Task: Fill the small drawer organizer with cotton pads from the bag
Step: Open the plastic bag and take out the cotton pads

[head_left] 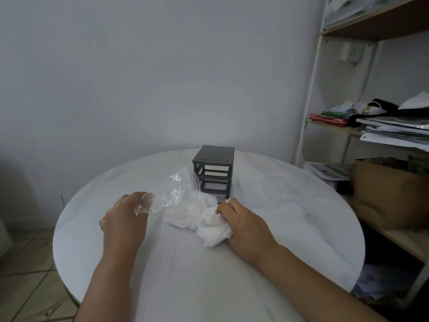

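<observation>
Head view, middle: my left hand (125,219) pinches the bag (176,194), my right hand (241,226) grips cotton pads (213,228). Next, I think, lift them into the organizer (213,173).

Corner of a room with a round table and open shelving, under soft, even light.
A plain pale wall (139,77) fills the back. Before it stands a round white table (290,205) with faint grey veining, on a floor (30,263) of beige tiles. At right, a shelving unit (312,89) with white uprights and wooden boards holds a stack of papers (394,133), a flat red item (329,119) and, lower down, a brown paper bag (390,194). A white wall socket (350,53) shows on the wall behind the unit, between its uprights.
</observation>
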